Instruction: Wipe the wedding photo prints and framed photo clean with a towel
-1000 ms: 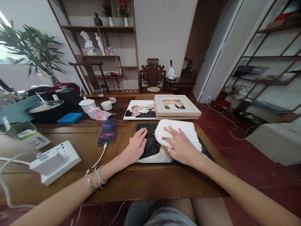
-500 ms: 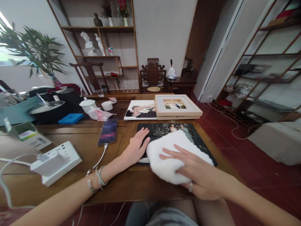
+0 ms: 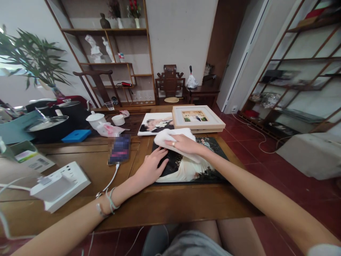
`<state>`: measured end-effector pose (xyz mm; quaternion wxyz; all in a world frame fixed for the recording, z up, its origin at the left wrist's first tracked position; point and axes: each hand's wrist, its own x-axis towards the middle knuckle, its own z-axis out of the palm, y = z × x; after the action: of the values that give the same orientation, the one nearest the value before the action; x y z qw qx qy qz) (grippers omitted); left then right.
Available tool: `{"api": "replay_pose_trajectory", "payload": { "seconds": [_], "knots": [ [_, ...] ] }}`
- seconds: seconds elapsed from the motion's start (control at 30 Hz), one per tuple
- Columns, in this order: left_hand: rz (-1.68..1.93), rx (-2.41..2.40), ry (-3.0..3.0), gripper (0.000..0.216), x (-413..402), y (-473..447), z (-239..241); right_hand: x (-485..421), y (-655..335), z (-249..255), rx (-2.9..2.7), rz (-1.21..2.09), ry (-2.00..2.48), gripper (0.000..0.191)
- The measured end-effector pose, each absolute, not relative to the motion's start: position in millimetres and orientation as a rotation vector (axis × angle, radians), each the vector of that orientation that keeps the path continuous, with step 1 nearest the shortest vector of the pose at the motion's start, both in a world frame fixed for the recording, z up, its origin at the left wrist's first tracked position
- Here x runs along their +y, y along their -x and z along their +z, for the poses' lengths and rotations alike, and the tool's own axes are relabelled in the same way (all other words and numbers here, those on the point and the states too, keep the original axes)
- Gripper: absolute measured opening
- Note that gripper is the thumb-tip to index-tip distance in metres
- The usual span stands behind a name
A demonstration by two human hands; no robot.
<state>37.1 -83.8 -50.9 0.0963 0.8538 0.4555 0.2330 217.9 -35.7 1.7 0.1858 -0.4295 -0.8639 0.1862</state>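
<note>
A large dark photo print (image 3: pixel 186 167) lies flat on the wooden table (image 3: pixel 160 206) in front of me. My left hand (image 3: pixel 151 165) rests open and flat on the print's left edge. My right hand (image 3: pixel 183 144) presses a white cloth (image 3: pixel 170 137) onto the print's far left corner, fingers laid over the cloth. A ring shows on that hand.
Behind the print lie a second photo (image 3: pixel 156 124) and a light wooden picture frame (image 3: pixel 197 119). A phone (image 3: pixel 119 149) on a cable lies to the left, with a white power strip (image 3: pixel 58 185), a blue box (image 3: pixel 76 136), pots and cups further left.
My right hand has swept the white cloth from the print's near edge up to its far left corner. My left hand has stayed on the print's left edge.
</note>
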Motion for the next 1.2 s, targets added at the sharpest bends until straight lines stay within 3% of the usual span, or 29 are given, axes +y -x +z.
{"api": "replay_pose_trajectory", "payload": {
  "seconds": [0.23, 0.6, 0.83, 1.0, 1.1, 1.2],
  "knots": [
    [0.808, 1.256, -2.560, 0.032, -80, -35, -51, -27, -205, -3, -2.498, 0.487, 1.120, 0.047],
    [0.790, 1.372, -2.480, 0.041, -80, -38, -52, -74, -357, -31, -2.383, 0.260, 1.470, 0.041],
    [0.822, 1.363, -2.486, 0.041, -77, -37, -54, -144, -350, -27, -2.623, 0.110, 1.191, 0.015],
    [0.764, 1.395, -2.475, 0.045, -76, -36, -53, -195, -339, -13, -2.752, 0.242, 0.981, 0.020],
    [0.705, 1.410, -2.498, 0.049, -76, -35, -53, -179, -345, -11, -2.708, 0.281, 1.091, 0.017],
    [0.641, 1.425, -2.509, 0.051, -78, -36, -52, -134, -355, -15, -2.635, 0.297, 1.255, 0.030]
  ]
}}
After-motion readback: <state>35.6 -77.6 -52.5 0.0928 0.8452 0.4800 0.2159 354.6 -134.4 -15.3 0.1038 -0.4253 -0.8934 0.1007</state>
